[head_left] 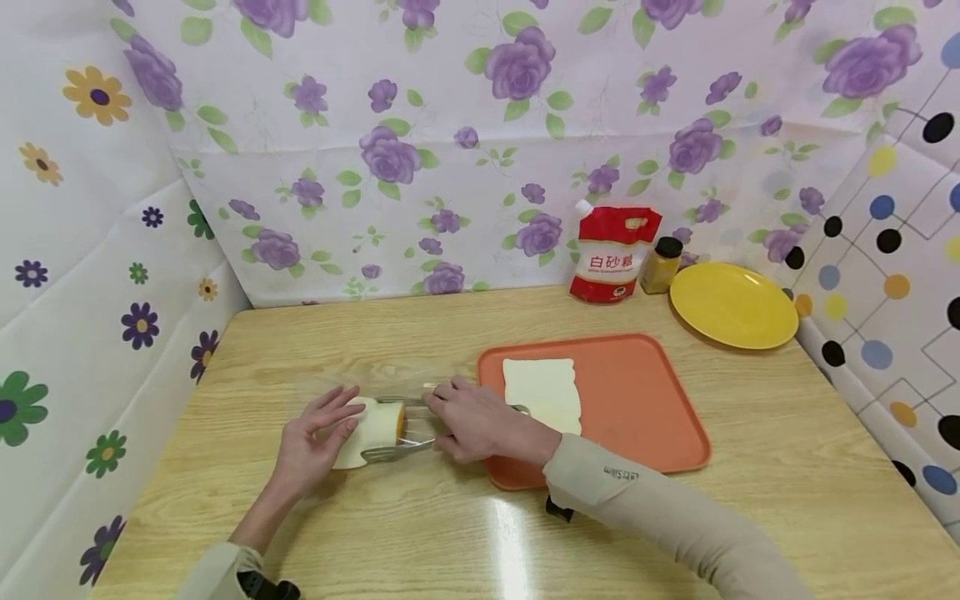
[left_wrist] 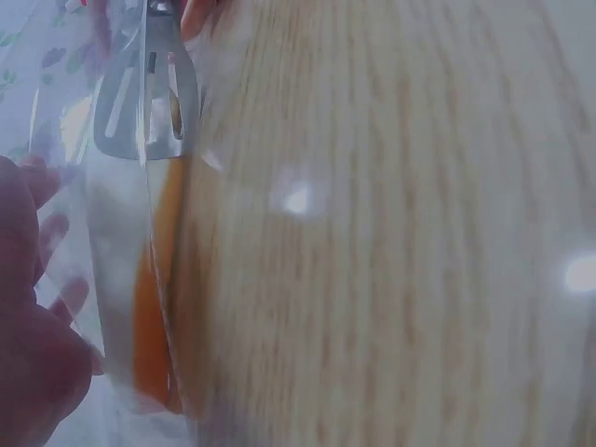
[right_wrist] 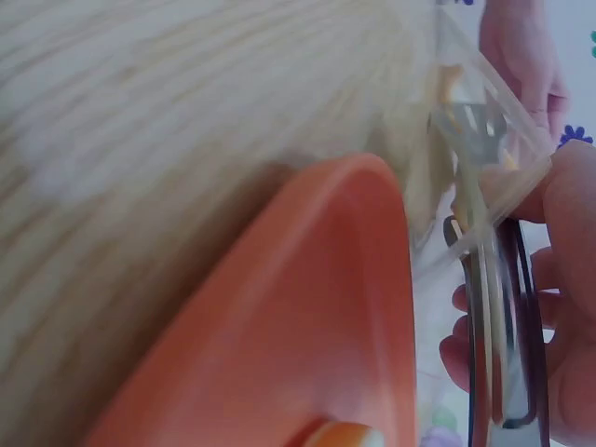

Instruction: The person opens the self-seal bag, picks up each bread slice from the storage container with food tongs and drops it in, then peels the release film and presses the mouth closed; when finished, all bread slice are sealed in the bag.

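Pale bread piece [head_left: 386, 423] left of the orange tray [head_left: 637, 400], metal tongs [head_left: 386, 453] spread about it.

My left grip [head_left: 315, 437] covers part of the bread, fingers apart and loosely bent, though I can't tell how firmly they touch; my right grip [head_left: 476, 421] is clamped on the tongs, hiding their middle. Clear plastic packaging [right_wrist: 496, 101] left of the tray is hard to trace, and the bread shows blurred through it from my left wrist. My right sleeve [head_left: 660, 521] crosses the tray's near edge; a pale slice [head_left: 542, 379] on the tray is partly masked by my hand. Behind the tray stand a red-and-white sugar pouch [head_left: 613, 254] and a black-capped jar [head_left: 662, 268]; a yellow plate [head_left: 735, 304] sits behind its right side. The bread looks creamy and soft, with an orange-brown crust facing the tray.
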Available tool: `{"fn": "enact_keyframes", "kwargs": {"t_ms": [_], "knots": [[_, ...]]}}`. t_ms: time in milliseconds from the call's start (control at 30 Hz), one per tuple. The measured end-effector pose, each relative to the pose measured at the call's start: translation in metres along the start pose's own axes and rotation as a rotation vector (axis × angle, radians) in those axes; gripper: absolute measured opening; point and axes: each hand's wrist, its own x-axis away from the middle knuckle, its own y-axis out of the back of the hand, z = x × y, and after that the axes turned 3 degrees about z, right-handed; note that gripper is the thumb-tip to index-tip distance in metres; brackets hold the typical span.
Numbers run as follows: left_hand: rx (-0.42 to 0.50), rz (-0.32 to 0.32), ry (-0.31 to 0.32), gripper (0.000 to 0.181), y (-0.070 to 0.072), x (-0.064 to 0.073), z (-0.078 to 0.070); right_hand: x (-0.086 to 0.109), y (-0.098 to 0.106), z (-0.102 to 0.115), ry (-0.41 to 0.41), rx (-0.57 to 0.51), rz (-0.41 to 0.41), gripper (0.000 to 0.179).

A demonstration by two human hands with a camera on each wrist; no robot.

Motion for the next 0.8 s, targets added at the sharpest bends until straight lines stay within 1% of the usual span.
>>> {"fn": "enact_keyframes", "kwargs": {"t_ms": [100, 200, 300, 400, 467, 600, 800], "knots": [[-0.006, 0.006, 0.015, 0.022, 0.0, 0.002, 0.004, 0.0, 0.004, -0.002, -0.004, -0.039, 0.053, 0.075], [-0.002, 0.005, 0.019, 0.023, 0.0, 0.003, 0.006, 0.0, 0.007, -0.004, -0.013, -0.11, 0.086, 0.083], [0.012, 0.0, 0.021, 0.022, -0.001, 0.003, 0.006, 0.0, 0.009, -0.008, -0.022, -0.184, 0.104, 0.087], [0.023, -0.001, 0.028, 0.022, -0.002, 0.003, 0.006, 0.002, 0.01, -0.011, -0.028, -0.23, 0.113, 0.088], [0.024, -0.002, 0.03, 0.021, -0.002, 0.003, 0.005, 0.005, 0.012, -0.013, -0.031, -0.245, 0.108, 0.088], [0.015, 0.0, 0.04, 0.02, -0.002, 0.003, 0.005, 0.015, 0.015, -0.016, -0.04, -0.227, 0.079, 0.087], [-0.017, -0.009, 0.041, 0.022, 0.0, 0.003, 0.007, 0.038, 0.018, -0.019, -0.075, -0.202, 0.005, 0.087]]}}
